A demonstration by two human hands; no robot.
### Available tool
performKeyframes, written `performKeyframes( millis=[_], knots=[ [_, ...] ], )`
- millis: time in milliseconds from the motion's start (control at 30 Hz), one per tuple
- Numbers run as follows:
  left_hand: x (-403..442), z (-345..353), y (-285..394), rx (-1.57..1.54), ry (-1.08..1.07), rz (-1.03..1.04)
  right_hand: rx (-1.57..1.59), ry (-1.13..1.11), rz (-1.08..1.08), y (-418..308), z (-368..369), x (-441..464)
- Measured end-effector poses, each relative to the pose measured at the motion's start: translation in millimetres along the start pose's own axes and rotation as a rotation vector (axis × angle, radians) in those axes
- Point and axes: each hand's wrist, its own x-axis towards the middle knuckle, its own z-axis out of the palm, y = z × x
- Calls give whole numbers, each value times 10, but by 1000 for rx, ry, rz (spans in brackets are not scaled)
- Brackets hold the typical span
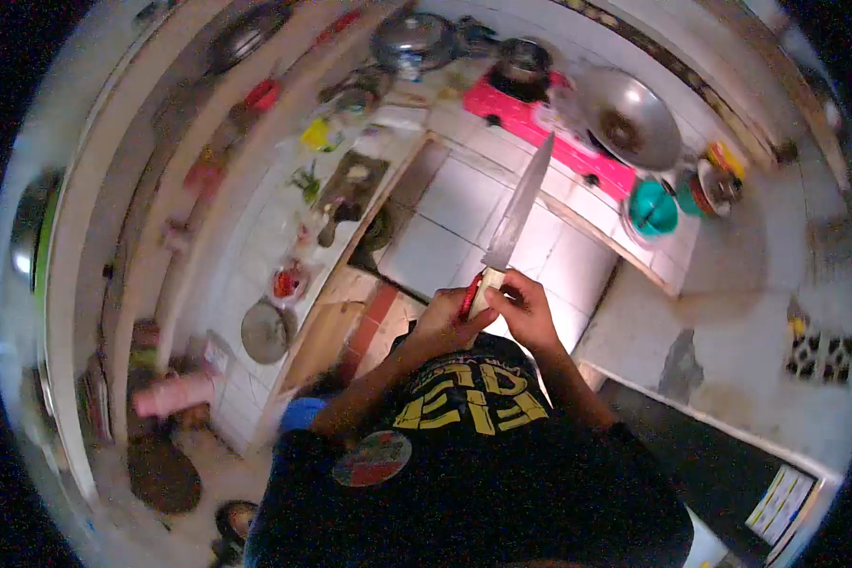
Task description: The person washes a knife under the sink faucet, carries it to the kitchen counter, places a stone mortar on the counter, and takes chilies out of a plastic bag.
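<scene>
A large kitchen knife [523,206] points up and away in front of my body, its long blade over the tiled floor. Its pale handle [486,292] sits between both hands. My left hand [442,322] is closed around the lower handle from the left. A narrow red thing [470,295] lies along the handle at those fingers; its kind is unclear. From the right, my right hand [526,310] has its fingers closed on the handle near the blade's base. Parts of the handle are hidden by the fingers.
On the far counter are a pink stove [573,144], a wok [634,121] and a teal container [651,208]. The left counter holds a cutting board [360,178], a bowl with red contents [290,281] and a round pot or lid [266,332]. Shelves [128,237] run along the left.
</scene>
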Motion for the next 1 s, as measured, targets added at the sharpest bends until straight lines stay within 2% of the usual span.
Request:
performKeyframes(
  millis=[33, 67, 100, 167, 300, 333, 367, 433, 467, 600, 700, 733, 833, 867, 933, 1000],
  knots=[
    [-38, -106, 18, -88, -6, -49, 58, -32, -19, -2, 72, 76],
    [-118, -25, -292, -263, 30, -169, -16, -30, -12, 164, 105, 186],
    [-158, -110, -280, -272, 86, -183, -31, -84, 3, 184, 179, 259],
    [-233, -333, -247, -80, 217, -59, -114, -61, -41, 211, 359, 424],
    [-472, -575, -523, -194, 405, -115, -157, -118, -38, 295, 717, 693],
    [-573, -714, -437, -188, 374, -215, -258, -249, -122, 210, 790, 723],
    [-690, -770, -503, -187, 445, -240, -221, -330, -144, 239, 900, 766],
    [-931, -762, -640, -99, 546, -148, -227, -439, -122, 285, 1106, 787],
    [-991, -725, -660, -84, 669, -98, -205, -527, -138, 292, 1154, 820],
    [-1521, -731, -533, -119, 807, -244, -127, -770, -26, 517, 1517, 815],
    [-1733, -365, -404, -126, 998, -286, -71, -1005, 39, 544, 1566, 694],
    [-1827, -323, -295, -152, 982, -421, -72, -1069, 63, 514, 1638, 653],
    [-1998, -31, -111, -127, 1152, -371, -19, -1224, 194, 470, 1708, 432],
    [-2016, 163, -279, -148, 1205, -326, -65, -1285, 156, 483, 1702, 402],
    [-2095, 183, -78, -160, 1218, -390, -115, -1374, 127, 553, 1730, 396],
    [-2241, 220, -22, -158, 1162, -473, -118, -1398, 230, 615, 1794, 344]
  ],
)
